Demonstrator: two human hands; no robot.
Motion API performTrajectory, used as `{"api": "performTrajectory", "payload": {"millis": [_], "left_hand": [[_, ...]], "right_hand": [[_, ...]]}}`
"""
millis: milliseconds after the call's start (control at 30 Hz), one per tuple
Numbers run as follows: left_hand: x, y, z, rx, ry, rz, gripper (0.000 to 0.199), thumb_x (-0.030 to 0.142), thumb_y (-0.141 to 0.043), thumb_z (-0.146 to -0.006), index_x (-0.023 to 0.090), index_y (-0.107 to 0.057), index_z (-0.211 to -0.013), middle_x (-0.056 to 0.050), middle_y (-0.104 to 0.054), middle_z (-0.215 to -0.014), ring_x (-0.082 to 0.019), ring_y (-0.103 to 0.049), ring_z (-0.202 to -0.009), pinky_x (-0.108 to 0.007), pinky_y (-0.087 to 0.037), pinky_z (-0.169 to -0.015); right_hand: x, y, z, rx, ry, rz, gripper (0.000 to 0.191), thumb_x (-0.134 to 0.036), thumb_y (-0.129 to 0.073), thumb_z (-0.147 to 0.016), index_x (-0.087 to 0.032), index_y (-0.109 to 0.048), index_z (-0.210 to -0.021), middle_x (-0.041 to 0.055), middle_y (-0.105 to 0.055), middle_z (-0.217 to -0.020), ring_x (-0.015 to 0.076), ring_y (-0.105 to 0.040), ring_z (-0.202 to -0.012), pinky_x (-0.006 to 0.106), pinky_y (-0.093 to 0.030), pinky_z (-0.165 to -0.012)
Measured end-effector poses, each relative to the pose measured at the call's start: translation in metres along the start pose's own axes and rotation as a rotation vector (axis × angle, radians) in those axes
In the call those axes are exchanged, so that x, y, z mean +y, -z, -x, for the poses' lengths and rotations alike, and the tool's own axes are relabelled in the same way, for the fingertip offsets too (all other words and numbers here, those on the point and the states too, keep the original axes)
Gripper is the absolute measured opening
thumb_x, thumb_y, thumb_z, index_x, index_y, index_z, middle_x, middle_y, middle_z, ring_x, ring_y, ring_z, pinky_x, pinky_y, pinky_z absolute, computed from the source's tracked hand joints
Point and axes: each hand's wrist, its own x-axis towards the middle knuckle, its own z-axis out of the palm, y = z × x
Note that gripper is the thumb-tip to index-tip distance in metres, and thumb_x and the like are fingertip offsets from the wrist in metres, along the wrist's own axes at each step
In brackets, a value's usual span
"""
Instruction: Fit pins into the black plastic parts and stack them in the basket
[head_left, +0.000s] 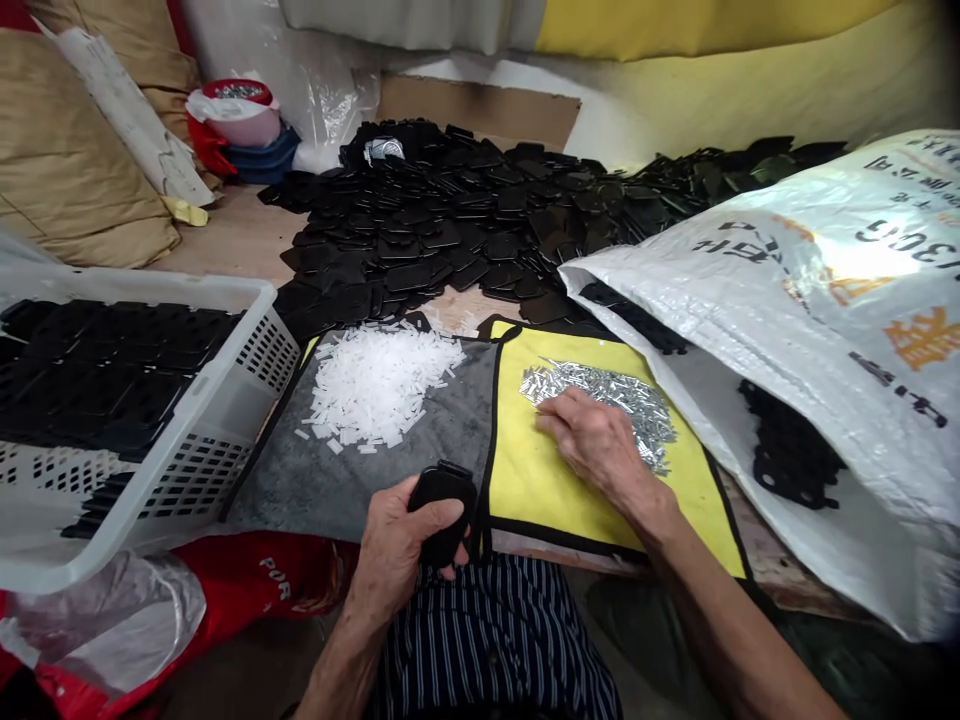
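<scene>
My left hand (pixel 405 530) is closed around a flat black plastic piece (pixel 442 505) with rounded corners, thumb across its face. It is held over the front edge of the mats. On the yellow cloth mat (pixel 525 490) lies a pile of small silvery metal pins (pixel 637 400). My right hand (pixel 589 435) reaches to the left edge of that pile with its fingertips pinched together; whatever is between them is too small to make out. A heap of short white plastic strips (pixel 382 385) rests on the grey cloth mat (pixel 300 490) to the left.
Behind the mats spreads a big heap of black plastic pieces (pixel 450 230). A white plastic basket (pixel 187 440) with stacked black parts stands at left. On the right, an open white woven sack (pixel 795 270) holds black parts (pixel 791 450). A pink tub (pixel 244 118) is at back left.
</scene>
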Motion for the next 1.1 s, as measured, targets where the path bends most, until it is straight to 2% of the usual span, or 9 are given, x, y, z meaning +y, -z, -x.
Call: {"api": "performTrajectory", "payload": {"millis": [100, 200, 333, 467, 533, 633, 800, 933, 1100], "left_hand": [[0.009, 0.005, -0.001, 0.071, -0.060, -0.155, 0.021, 0.032, -0.065, -0.073, 0.013, -0.057, -0.078, -0.002, -0.059, -0.056, -0.016, -0.057, -0.045, -0.023, -0.043, -0.037], [0.014, 0.009, -0.002, 0.111, -0.100, -0.337, 0.021, 0.036, -0.061, -0.075, 0.016, -0.054, -0.076, 0.001, -0.055, -0.055, -0.016, -0.057, -0.048, -0.023, -0.043, -0.041], [0.015, 0.013, -0.010, 0.199, -0.337, -0.965, 0.021, 0.033, -0.055, -0.080, 0.018, -0.049, -0.065, 0.001, -0.050, -0.057, -0.015, -0.053, -0.054, -0.024, -0.036, -0.049], [0.013, 0.010, -0.016, 0.290, -0.457, -1.495, 0.016, 0.020, -0.049, -0.081, 0.018, -0.050, -0.066, -0.003, -0.056, -0.070, -0.018, -0.055, -0.067, -0.027, -0.031, -0.054], [0.014, 0.007, -0.017, 0.272, -0.404, -1.562, 0.013, 0.019, -0.047, -0.083, 0.019, -0.052, -0.070, -0.003, -0.058, -0.073, -0.019, -0.057, -0.071, -0.027, -0.031, -0.056], [0.018, 0.003, -0.016, 0.228, -0.349, -1.592, 0.012, 0.018, -0.045, -0.083, 0.019, -0.053, -0.075, -0.004, -0.061, -0.076, -0.020, -0.059, -0.075, -0.028, -0.033, -0.059], [0.021, 0.001, -0.013, 0.213, -0.338, -1.588, 0.013, 0.016, -0.043, -0.083, 0.019, -0.054, -0.078, -0.004, -0.062, -0.078, -0.021, -0.059, -0.079, -0.029, -0.035, -0.061], [0.018, 0.001, -0.014, 0.213, -0.345, -1.586, 0.015, 0.014, -0.041, -0.083, 0.019, -0.054, -0.078, -0.005, -0.062, -0.079, -0.021, -0.059, -0.078, -0.028, -0.035, -0.060], [0.015, 0.001, -0.015, 0.225, -0.393, -1.585, 0.017, 0.014, -0.039, -0.084, 0.019, -0.054, -0.077, -0.004, -0.061, -0.077, -0.020, -0.058, -0.077, -0.028, -0.034, -0.057]], "right_hand": [[0.013, -0.004, -0.015, -0.091, -0.011, 0.355, 0.018, -0.015, -0.047, -0.085, -0.012, -0.063, -0.077, 0.0057, -0.059, -0.082, 0.0119, -0.050, -0.059, 0.023, -0.025, -0.049], [0.013, -0.010, -0.019, -0.120, -0.036, 0.474, 0.017, -0.013, -0.044, -0.084, -0.011, -0.060, -0.077, 0.0061, -0.058, -0.082, 0.0117, -0.048, -0.058, 0.025, -0.019, -0.049], [0.012, -0.007, -0.020, -0.212, -0.005, 0.474, 0.012, -0.009, -0.045, -0.079, -0.010, -0.056, -0.079, 0.0079, -0.057, -0.080, 0.0126, -0.045, -0.056, 0.025, -0.019, -0.048], [-0.004, 0.003, -0.016, -0.112, 0.038, 0.206, 0.015, -0.013, -0.040, -0.084, -0.012, -0.053, -0.077, 0.0071, -0.054, -0.072, 0.0133, -0.045, -0.057, 0.025, -0.027, -0.051], [-0.019, 0.003, -0.013, -0.111, 0.085, -0.124, 0.014, -0.016, -0.040, -0.086, -0.014, -0.052, -0.077, 0.0040, -0.053, -0.069, 0.0125, -0.047, -0.059, 0.023, -0.033, -0.055], [-0.042, -0.007, -0.013, -0.238, 0.144, -0.530, 0.016, -0.018, -0.042, -0.085, -0.015, -0.055, -0.077, 0.0014, -0.052, -0.068, 0.0103, -0.048, -0.059, 0.021, -0.038, -0.057], [-0.054, -0.033, -0.019, -0.339, -0.001, -0.767, 0.012, -0.020, -0.046, -0.081, -0.015, -0.057, -0.081, 0.0001, -0.051, -0.070, 0.0085, -0.048, -0.056, 0.020, -0.039, -0.053], [-0.052, -0.041, -0.020, -0.338, -0.070, -0.782, 0.005, -0.020, -0.050, -0.079, -0.016, -0.049, -0.082, -0.0032, -0.048, -0.064, 0.0085, -0.047, -0.055, 0.019, -0.039, -0.052], [-0.060, -0.024, -0.023, -0.313, 0.150, -0.428, 0.013, -0.009, -0.042, -0.077, -0.016, -0.045, -0.087, -0.0027, -0.049, -0.065, 0.0085, -0.044, -0.055, 0.020, -0.036, -0.055]]}}
